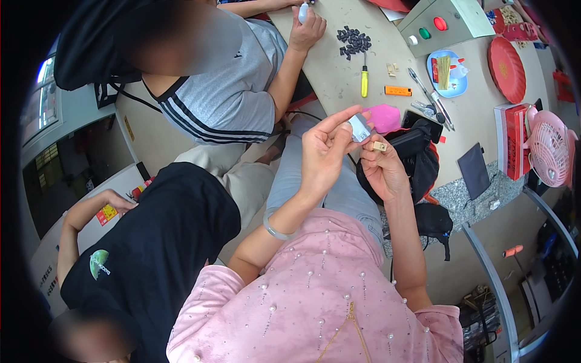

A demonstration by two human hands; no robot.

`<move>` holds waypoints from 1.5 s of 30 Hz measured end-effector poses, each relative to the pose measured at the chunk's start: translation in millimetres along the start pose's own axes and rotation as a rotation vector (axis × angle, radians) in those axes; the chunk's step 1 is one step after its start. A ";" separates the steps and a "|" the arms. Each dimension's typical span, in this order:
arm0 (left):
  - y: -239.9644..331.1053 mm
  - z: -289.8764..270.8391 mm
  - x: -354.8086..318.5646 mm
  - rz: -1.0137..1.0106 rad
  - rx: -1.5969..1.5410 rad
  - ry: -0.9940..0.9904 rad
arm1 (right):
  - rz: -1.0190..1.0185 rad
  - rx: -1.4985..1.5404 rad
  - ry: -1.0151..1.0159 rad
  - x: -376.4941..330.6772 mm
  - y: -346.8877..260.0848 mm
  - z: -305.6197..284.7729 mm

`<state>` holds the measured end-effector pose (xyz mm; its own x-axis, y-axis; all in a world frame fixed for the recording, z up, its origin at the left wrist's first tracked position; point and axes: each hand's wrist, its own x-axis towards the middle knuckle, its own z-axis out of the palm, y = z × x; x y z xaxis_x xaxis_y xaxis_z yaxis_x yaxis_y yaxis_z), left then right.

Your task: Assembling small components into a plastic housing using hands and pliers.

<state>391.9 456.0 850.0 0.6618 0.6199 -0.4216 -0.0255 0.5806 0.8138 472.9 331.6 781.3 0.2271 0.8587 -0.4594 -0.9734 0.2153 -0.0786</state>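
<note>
The left hand [321, 151] grasps a small grey box [358, 128] between thumb and fingers, raised by the near left corner of the worktop [387, 57]. Just beside it, the right hand [386, 172] pinches a small beige block [379, 147] with its fingertips; I cannot quite tell whether the two pieces touch. A black bag [419, 158] sits at the worktop's near edge, right of the hands, and a dark flat pouch [473, 171] lies farther right along that edge. A bright pink object [384, 117] shows just past the grey box.

Farther in lie an orange box [397, 91] and a yellow-handled screwdriver [364, 83], the latter nearer the left edge. Toward the right edge stand a pink fan [549, 148] and, farther off, a red scalloped plate [507, 69]. A blue tray [461, 88] holds yellowish strips [443, 72]. Beyond the screwdriver, small dark pieces [354, 42] form a loose pile. At the left edge, a co-worker's hand [307, 31] grips a whitish bottle [303, 13].
</note>
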 end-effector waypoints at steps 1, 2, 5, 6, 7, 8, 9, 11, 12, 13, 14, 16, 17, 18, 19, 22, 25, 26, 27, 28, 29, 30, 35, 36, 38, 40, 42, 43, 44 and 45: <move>1.9 -0.1 -0.3 0.000 0.000 0.002 | 0.030 0.037 -0.014 0.7 0.0 0.8; 2.9 0.3 -0.7 -0.008 0.022 0.007 | 0.032 0.037 -0.014 0.9 -0.3 1.5; 3.6 0.9 -1.8 -0.013 0.041 0.014 | 0.084 0.154 -0.047 1.6 -1.0 2.9; 3.2 1.0 -2.2 -0.009 0.038 0.017 | 0.101 0.189 -0.040 2.0 -0.8 2.7; 3.0 1.2 -2.6 -0.009 0.038 0.017 | 0.119 0.224 -0.033 2.2 -0.8 2.7; 2.9 1.1 -2.7 -0.003 0.038 0.019 | 0.119 0.224 -0.033 2.5 -0.4 2.9; 2.7 1.0 -2.9 0.003 0.039 0.021 | 0.130 0.251 -0.028 2.8 0.3 3.3; 3.1 2.2 -3.6 0.011 0.044 0.024 | 0.142 0.277 -0.021 3.1 0.6 4.0; 3.7 3.0 -3.9 0.018 0.049 0.027 | 0.144 0.286 -0.024 3.1 0.4 4.4; 4.3 3.3 -4.1 0.018 0.048 0.028 | 0.147 0.295 -0.026 3.2 0.3 4.7; 4.9 3.5 -4.4 0.014 0.059 0.033 | 0.148 0.295 -0.026 3.3 0.4 5.0; 6.1 3.7 -4.9 0.011 0.070 0.040 | 0.142 0.279 -0.021 3.5 0.6 5.5; 6.2 3.9 -5.1 0.009 0.075 0.037 | 0.143 0.279 -0.021 3.4 0.3 5.3; 5.9 3.8 -5.3 0.008 0.080 0.034 | 0.121 0.232 -0.027 3.3 -0.1 5.1; 4.0 3.7 -5.4 0.009 0.080 0.035 | 0.100 0.185 -0.032 3.2 -0.5 5.2; -0.5 1.6 -4.5 0.043 0.028 0.070 | -0.171 -0.305 0.175 0.5 3.9 26.7; -4.4 -0.5 -3.5 0.078 -0.015 0.069 | -0.390 -0.624 0.279 -2.2 7.6 37.1; -5.7 -0.9 -3.2 0.078 -0.006 0.071 | -0.389 -0.622 0.280 -2.2 8.9 41.0; -6.7 -1.2 -2.9 0.078 0.002 0.072 | -0.463 -0.730 0.333 -1.8 10.6 45.0; -7.4 -1.6 -2.6 0.076 0.003 0.072 | -0.538 -0.838 0.388 -1.6 12.0 48.5; -8.0 -2.3 -2.3 0.082 0.029 0.072 | -0.538 -0.837 0.389 -1.4 13.0 51.2; -8.5 -2.5 -2.1 0.088 0.056 0.072 | -0.561 -0.843 0.409 -1.2 13.7 53.5; -11.0 0.9 -1.9 0.107 0.106 0.056 | -0.596 -0.874 0.452 1.1 13.9 59.5; -11.5 1.5 -2.2 0.131 0.128 0.045 | -0.607 -0.875 0.451 2.7 13.4 58.7; -12.5 3.0 -2.5 0.150 0.158 0.045 | -0.618 -0.875 0.451 3.4 12.9 57.8; -13.4 5.0 -3.6 0.169 0.188 0.047 | -0.615 -0.876 0.446 2.6 12.9 57.4; -11.2 7.7 -4.7 0.232 0.230 0.055 | -0.621 -0.867 0.445 3.0 12.9 59.6; -11.6 9.1 -5.1 0.232 0.231 0.055 | -0.626 -0.859 0.443 3.1 12.7 60.6; -13.7 10.5 -5.7 0.267 0.231 0.062 | -0.627 -0.858 0.443 2.7 12.6 60.5; -14.6 11.5 -6.6 0.302 0.230 0.070 | -0.630 -0.853 0.430 2.2 12.6 60.3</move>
<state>396.6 437.4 845.5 0.5976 0.7837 -0.1694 -0.0369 0.2379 0.9706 463.1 364.2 832.6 0.8125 0.4444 -0.3772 -0.4320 0.0246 -0.9015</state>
